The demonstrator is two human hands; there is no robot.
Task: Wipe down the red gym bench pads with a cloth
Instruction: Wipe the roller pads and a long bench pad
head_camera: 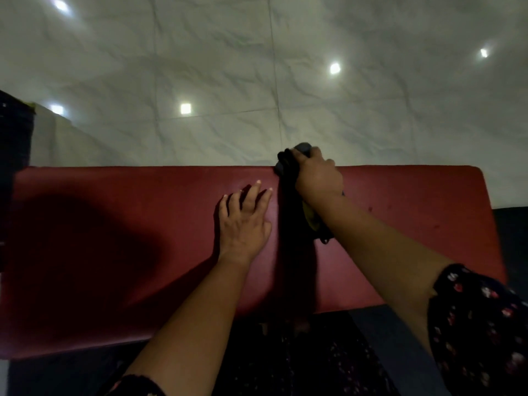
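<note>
A long red bench pad runs across the view from left to right. My left hand lies flat on the pad near its middle, fingers spread and straight. My right hand is at the pad's far edge, fingers curled over a dark cloth bunched there. More of the cloth, dark with a yellowish patch, trails under my right wrist and forearm. My forearm hides most of it.
Pale marbled floor tiles with bright light reflections lie beyond the bench. A dark object stands at the left edge. Dark flooring shows at the right end and under the bench's near side.
</note>
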